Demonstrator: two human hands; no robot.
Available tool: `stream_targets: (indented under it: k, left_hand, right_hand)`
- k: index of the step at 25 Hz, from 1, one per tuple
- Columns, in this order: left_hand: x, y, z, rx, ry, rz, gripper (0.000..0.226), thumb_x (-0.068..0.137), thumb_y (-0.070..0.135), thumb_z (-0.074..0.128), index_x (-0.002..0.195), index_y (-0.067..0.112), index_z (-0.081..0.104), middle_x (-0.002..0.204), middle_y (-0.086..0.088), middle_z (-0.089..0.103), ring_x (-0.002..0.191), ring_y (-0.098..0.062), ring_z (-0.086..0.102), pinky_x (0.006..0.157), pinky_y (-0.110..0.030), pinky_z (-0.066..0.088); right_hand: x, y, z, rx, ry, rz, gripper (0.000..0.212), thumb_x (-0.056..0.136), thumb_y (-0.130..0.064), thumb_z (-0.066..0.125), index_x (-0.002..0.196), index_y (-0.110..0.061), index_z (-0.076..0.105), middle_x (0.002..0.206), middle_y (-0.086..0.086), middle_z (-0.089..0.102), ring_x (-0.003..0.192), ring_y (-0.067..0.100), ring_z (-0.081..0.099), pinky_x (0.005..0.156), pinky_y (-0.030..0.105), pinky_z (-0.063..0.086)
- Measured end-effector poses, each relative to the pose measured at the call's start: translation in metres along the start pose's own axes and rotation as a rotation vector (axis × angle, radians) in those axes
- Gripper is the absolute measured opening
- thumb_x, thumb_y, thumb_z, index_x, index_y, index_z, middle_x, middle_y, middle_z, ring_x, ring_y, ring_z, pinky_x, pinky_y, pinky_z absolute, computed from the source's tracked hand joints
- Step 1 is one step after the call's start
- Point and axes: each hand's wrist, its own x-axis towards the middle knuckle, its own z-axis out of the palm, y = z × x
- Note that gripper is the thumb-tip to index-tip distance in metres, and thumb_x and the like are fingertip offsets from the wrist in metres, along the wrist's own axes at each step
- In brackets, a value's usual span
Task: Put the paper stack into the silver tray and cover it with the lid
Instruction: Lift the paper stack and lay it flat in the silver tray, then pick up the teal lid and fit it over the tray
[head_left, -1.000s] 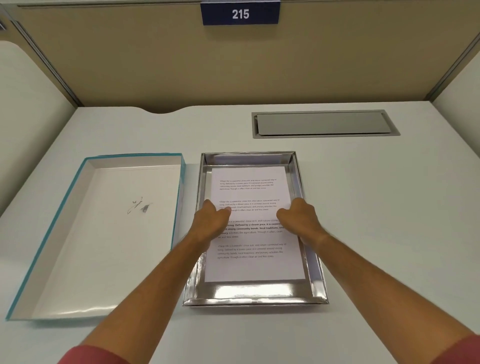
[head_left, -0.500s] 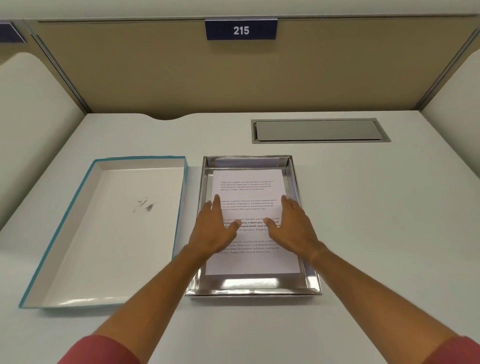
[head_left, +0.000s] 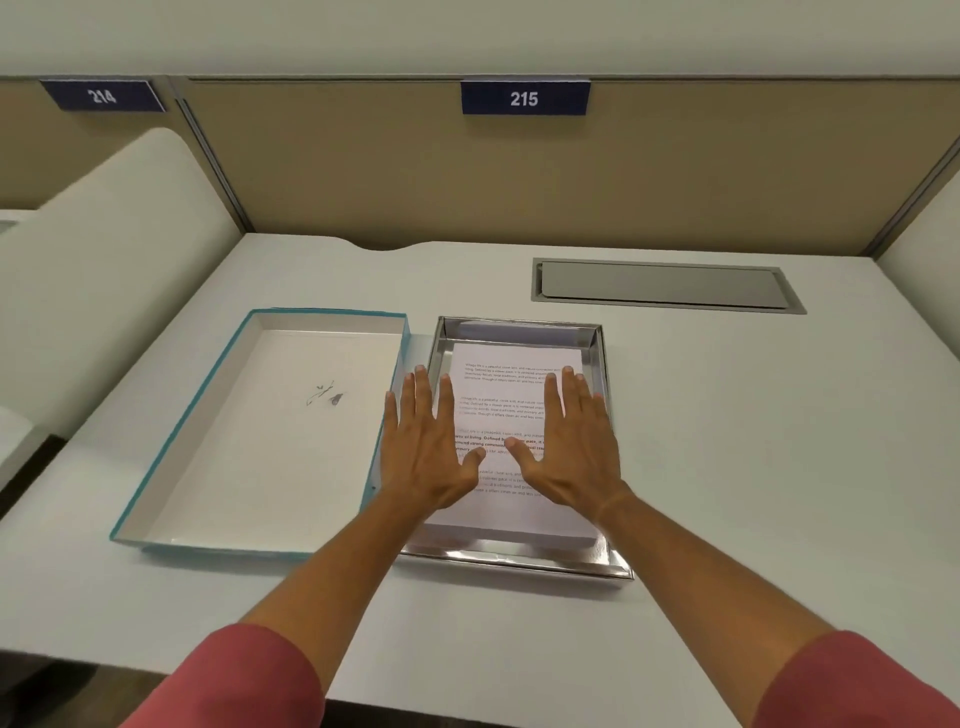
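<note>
A stack of white printed paper (head_left: 501, 395) lies flat inside the silver tray (head_left: 519, 564) at the middle of the desk. To the tray's left rests the lid (head_left: 249, 441), upside down, white inside with a teal rim. My left hand (head_left: 428, 447) hovers over the tray's left edge, fingers straight and spread, holding nothing. My right hand (head_left: 574, 441) is spread the same way over the right half of the paper. Whether the palms touch the paper I cannot tell.
A grey cable hatch (head_left: 665, 283) is set into the white desk (head_left: 753, 467) at the back right. A tan partition (head_left: 519, 171) with a "215" sign (head_left: 524, 97) closes the back; white side panels stand left and right.
Both hands went from curled on the paper to flat and spread, and they moved slightly apart. The camera tilted up, showing more of the partition.
</note>
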Motion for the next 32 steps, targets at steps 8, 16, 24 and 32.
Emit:
stream_targets:
  k: [8,16,24,32]
  left_hand:
    - [-0.01,-0.021,-0.01,0.043,0.006,-0.114,0.1,0.081,0.074,0.031,0.154,0.018,-0.008,0.162,-0.015,-0.012,0.149,-0.035,-0.01,0.12,-0.052,-0.004]
    - [0.006,-0.068,-0.006,0.027,-0.007,-0.09,0.094,0.085,0.068,0.034,0.154,0.015,-0.003,0.163,-0.016,-0.005,0.15,-0.034,-0.004,0.121,-0.049,0.001]
    - [0.032,-0.111,0.011,-0.062,-0.113,-0.05,0.072,0.092,0.052,0.041,0.148,0.011,0.024,0.155,-0.019,0.029,0.143,-0.037,0.029,0.113,-0.045,0.029]
    - [0.051,-0.115,0.021,-0.443,-0.088,-0.184,0.023,0.082,0.027,0.061,0.089,0.006,0.067,0.085,-0.009,0.068,0.077,-0.029,0.068,0.068,-0.032,0.055]
  right_hand:
    - [0.008,-0.023,0.006,0.008,0.014,-0.1,0.1,0.079,-0.075,0.028,0.154,-0.015,0.0,0.162,0.01,-0.007,0.149,0.031,-0.009,0.12,0.048,-0.008]
    - [0.026,-0.062,0.022,-0.059,0.024,-0.076,0.101,0.079,-0.076,0.03,0.154,-0.013,0.004,0.162,0.013,-0.003,0.149,0.032,-0.005,0.12,0.05,-0.005]
    - [0.04,-0.113,0.046,-0.094,0.022,-0.001,0.102,0.077,-0.078,0.019,0.154,-0.013,0.002,0.162,0.013,-0.003,0.149,0.03,-0.005,0.12,0.05,-0.003]
    - [0.041,-0.13,0.048,-0.047,-0.01,0.067,0.105,0.076,-0.082,0.013,0.153,-0.013,-0.003,0.162,0.01,-0.005,0.149,0.028,-0.008,0.12,0.045,-0.007]
